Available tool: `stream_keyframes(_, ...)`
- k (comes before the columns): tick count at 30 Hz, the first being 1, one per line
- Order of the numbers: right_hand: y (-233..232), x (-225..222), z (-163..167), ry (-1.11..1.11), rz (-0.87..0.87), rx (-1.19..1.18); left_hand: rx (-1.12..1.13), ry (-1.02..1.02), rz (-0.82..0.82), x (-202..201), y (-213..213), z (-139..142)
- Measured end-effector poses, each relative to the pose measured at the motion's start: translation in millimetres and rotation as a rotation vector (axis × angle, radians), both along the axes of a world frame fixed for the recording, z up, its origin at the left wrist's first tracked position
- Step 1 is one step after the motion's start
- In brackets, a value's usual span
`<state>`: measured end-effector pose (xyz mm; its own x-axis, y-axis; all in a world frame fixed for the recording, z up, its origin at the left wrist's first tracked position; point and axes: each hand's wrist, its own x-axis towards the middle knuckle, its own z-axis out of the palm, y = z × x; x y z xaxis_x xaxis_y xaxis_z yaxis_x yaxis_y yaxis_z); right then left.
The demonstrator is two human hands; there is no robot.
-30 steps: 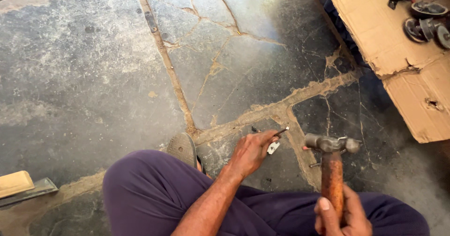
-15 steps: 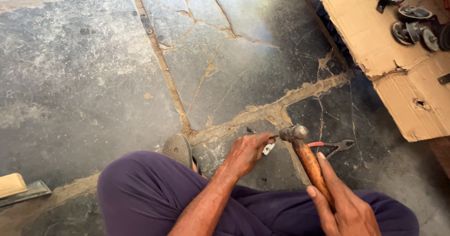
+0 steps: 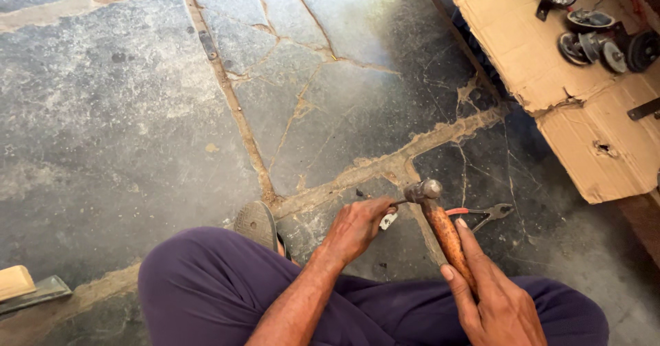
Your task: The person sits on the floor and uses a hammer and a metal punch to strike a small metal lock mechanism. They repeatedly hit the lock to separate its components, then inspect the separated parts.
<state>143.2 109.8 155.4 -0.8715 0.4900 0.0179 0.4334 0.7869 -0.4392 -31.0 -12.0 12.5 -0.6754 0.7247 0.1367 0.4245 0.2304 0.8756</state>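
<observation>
Head view: right hand was clamped on the wooden handle of the hammer, its head down on a thin metal piece pinched in the left hand, on the stone floor near its front edge. Striking looked under way, the piece not yet released. One second earlier the hammer was raised; pliers lay just beside it.

1. Daylight, fairly bright, no hard shadows.
2. Brightest at top centre: pale glare washes out the stone floor there.
3. Dimmer at right, under the cardboard edge.
4. Focus mostly sharp; hammer head slightly motion-blurred.
5. Mild wide-angle stretch toward the corners.
</observation>
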Motion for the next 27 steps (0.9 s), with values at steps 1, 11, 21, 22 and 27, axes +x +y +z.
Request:
stream_keyframes(1,1.4,1.3,0.7,0.04,0.029,0.014,-0.005,-0.005,0.003,0.2,0.1,0.0)
stream_keyframes(11,2.1,37.7,-2.6,0.301,-0.129,0.216,0.008,0.033,-0.026,0.6,-0.8,0.5)
stream_keyframes(21,-4.0,27.5,-8.2,0.372,-0.132,-0.016,0.032,-0.015,-0.041,-0.8,-2.1,-2.5)
stream_keyframes(22,-2.7,29.1,-8.4,0.393,-0.131,-0.005,-0.016,-0.022,-0.031,-3.2,-1.1,-2.8)
stream_keyframes(27,0.9,30.7,-10.4,0.371,-0.137,-0.033,-0.033,-0.018,-0.02,-6.3,0.3,-3.2)
